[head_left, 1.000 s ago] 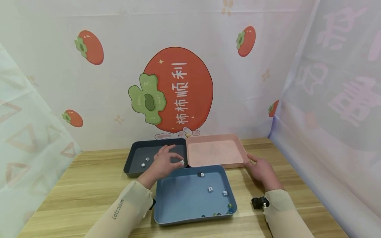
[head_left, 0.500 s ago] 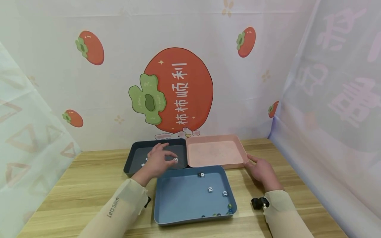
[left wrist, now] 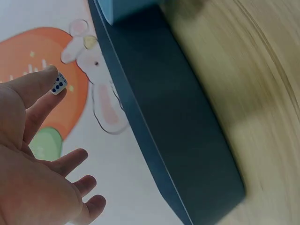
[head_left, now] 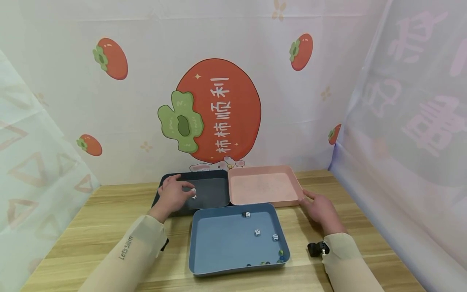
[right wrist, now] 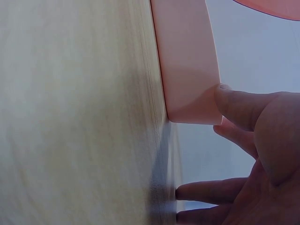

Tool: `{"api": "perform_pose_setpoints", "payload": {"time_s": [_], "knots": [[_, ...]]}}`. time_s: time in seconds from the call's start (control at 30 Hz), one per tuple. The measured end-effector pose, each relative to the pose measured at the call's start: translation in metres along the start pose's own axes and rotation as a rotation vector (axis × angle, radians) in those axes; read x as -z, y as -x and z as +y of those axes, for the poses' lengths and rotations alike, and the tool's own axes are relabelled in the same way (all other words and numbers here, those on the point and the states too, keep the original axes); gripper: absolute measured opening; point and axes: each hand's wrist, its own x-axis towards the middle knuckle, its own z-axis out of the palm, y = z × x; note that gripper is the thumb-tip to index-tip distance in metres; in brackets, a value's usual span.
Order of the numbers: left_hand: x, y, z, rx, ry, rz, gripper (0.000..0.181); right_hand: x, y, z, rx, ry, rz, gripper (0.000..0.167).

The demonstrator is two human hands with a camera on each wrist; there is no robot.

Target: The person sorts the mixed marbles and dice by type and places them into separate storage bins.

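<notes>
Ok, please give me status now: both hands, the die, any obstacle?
Left hand pinches white die above dark tray. Right hand touches corner of pink tray. Possible obstacle: second die in dark tray, near left fingertips.

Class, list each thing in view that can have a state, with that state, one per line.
Left grip, pinching a die over the dark tray
Right grip, holding the pink tray by its near right corner
Dark tray, upright, another die inside
Pink tray, upright beside the dark tray
Blue tray, upright, in front of both
Three white dice, lying apart in the blue tray
Several marbles, lying toward the blue tray's near side
</notes>
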Motion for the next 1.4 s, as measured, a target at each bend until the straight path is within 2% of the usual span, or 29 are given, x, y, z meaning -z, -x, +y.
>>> {"api": "perform_pose_setpoints", "payload": {"time_s": [0.23,0.53,0.8,1.03,1.4], "knots": [[0.005,-0.004,-0.015,0.036,-0.041,0.008,0.024,0.001,0.0,0.0,0.001,0.003,-0.006,0.056],[0.005,-0.007,-0.026,0.103,-0.052,0.003,0.023,-0.001,-0.001,0.002,-0.013,-0.014,-0.013,0.058],[-0.001,-0.011,-0.03,0.104,-0.071,-0.011,0.028,-0.001,-0.001,0.002,-0.005,-0.007,-0.002,0.057],[-0.002,-0.013,-0.029,0.123,-0.092,0.001,0.041,0.0,-0.001,0.002,-0.001,0.004,0.002,0.056],[-0.003,-0.015,-0.029,0.134,-0.085,0.018,0.04,-0.002,-0.002,0.003,0.001,-0.003,0.011,0.055]]}}
